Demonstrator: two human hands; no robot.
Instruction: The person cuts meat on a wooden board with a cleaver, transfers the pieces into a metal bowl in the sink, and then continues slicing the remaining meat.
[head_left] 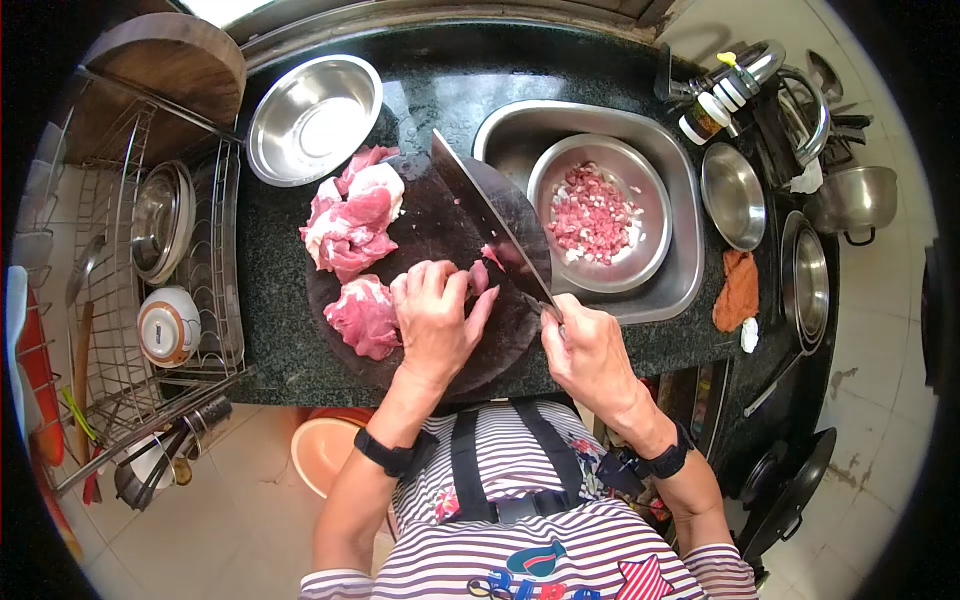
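Note:
My right hand is wrapped round the handle of a large kitchen knife, its blade slanting up and left over a dark round cutting board. My left hand has its fingers bent, pressing a small strip of raw meat to the board beside the blade. A thin scrap of meat lies close to the knife's edge. Left of my left hand, touching it, sits a chunk of raw meat. Behind that rests a bigger pile of meat with white fat.
A steel bowl of diced meat stands in the sink on the right. Another steel bowl is at back left. A dish rack borders the left side. Right of the sink are a steel dish and an orange cloth.

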